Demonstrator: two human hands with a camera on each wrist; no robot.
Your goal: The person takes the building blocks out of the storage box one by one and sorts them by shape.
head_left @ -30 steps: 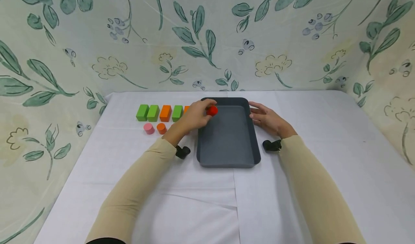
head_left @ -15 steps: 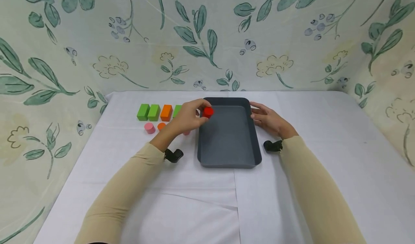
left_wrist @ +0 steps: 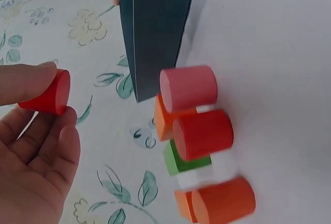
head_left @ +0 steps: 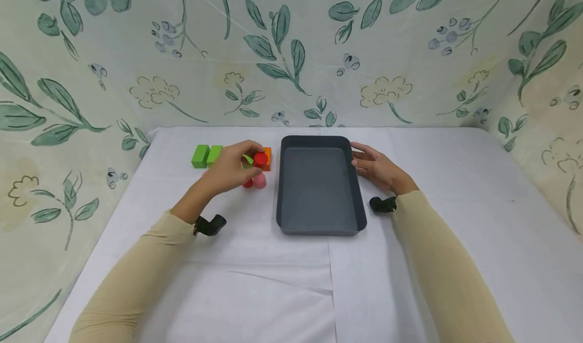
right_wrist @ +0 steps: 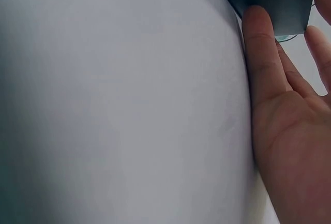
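The left hand pinches a red cylinder in a closed grip above the blocks, beside the gray tray. The right hand rests flat, fingers straight, against the tray's side.

The left hand is raised at far left, fingertips pinched together; the right hand lies flat, fingers straight.

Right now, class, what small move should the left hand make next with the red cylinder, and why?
Probably lower the red cylinder onto the cloth beside the pink cylinder. The left hand pinches it above the row of blocks, clear of the empty tray, whose rim the right hand touches.
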